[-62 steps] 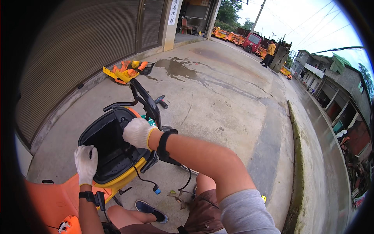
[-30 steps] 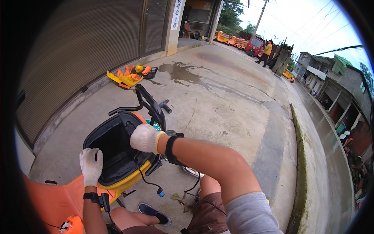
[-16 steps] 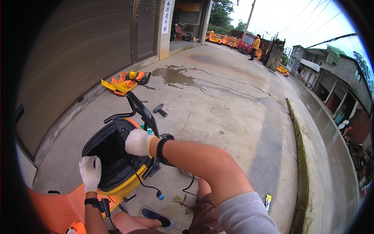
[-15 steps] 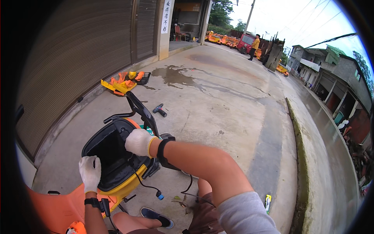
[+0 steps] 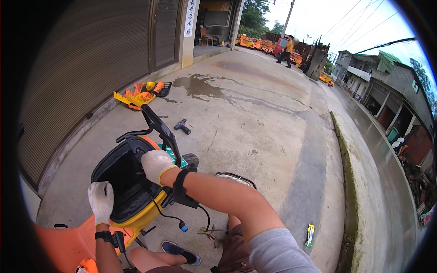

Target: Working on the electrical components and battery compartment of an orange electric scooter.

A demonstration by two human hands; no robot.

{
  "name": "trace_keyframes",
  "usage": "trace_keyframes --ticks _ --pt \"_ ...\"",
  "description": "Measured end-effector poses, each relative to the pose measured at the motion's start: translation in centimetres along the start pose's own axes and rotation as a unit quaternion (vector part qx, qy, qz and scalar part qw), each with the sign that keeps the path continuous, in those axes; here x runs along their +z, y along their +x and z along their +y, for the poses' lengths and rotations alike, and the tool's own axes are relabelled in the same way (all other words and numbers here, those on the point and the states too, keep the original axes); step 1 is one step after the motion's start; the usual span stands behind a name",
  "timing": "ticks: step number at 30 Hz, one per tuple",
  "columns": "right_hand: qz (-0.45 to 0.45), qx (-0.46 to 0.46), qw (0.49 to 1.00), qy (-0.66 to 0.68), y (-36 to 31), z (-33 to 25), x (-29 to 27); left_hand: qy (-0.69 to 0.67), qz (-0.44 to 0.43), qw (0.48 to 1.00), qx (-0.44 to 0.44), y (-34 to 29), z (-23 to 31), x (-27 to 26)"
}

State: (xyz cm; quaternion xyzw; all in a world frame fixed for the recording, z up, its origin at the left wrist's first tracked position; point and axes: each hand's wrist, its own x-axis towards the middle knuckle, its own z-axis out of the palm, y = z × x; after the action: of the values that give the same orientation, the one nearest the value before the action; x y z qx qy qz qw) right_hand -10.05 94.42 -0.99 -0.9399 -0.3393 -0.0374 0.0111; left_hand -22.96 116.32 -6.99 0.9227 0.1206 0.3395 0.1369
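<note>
Below me stands a yellow and orange scooter (image 5: 146, 214) with a black plastic tub (image 5: 108, 169) set in its body. My left hand (image 5: 101, 201), in a white knit glove, lies at the tub's near left rim. Its fingers are curled, with a small dark spot between them. My right hand (image 5: 157, 164), gloved too, is closed in a fist over the tub's right side; whatever it grips is hidden. From beneath it a black cable (image 5: 159, 209) runs down to a blue-tipped connector (image 5: 183, 226) that hangs loose. The black handlebar (image 5: 157, 122) rises beyond my right hand.
On the concrete ahead lies a cordless drill (image 5: 183, 126). Yellow and orange panels (image 5: 136, 96) sit by the roller shutter (image 5: 91, 54). At right are a small green-yellow packet (image 5: 310, 235) and a raised kerb (image 5: 348, 182). A person in yellow (image 5: 288, 48) walks far off.
Both hands keep nearly the same places on the tub while the view shifts slightly. A pale, dark-edged part now shows beyond my right forearm. The far person has stepped left.
</note>
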Motion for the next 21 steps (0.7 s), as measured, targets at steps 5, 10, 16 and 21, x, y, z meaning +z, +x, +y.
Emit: trace_keyframes --ticks 5,10,16,21 --pt "0.014 -0.039 0.999 0.007 0.0 0.4 -0.1 0.003 -0.004 1.0 -0.002 0.2 -0.1 0.1" --pt "-0.021 -0.116 0.991 -0.069 0.2 0.9 0.2 0.017 -0.022 1.0 -0.012 0.0 0.0 0.1" --pt "0.028 -0.179 0.981 -0.064 0.7 2.4 1.1 0.024 -0.026 0.999 -0.012 0.0 -0.2 0.3" --pt "0.008 -0.237 0.967 -0.093 0.7 2.9 0.6 0.029 -0.027 0.999 -0.005 0.0 -0.2 0.3"
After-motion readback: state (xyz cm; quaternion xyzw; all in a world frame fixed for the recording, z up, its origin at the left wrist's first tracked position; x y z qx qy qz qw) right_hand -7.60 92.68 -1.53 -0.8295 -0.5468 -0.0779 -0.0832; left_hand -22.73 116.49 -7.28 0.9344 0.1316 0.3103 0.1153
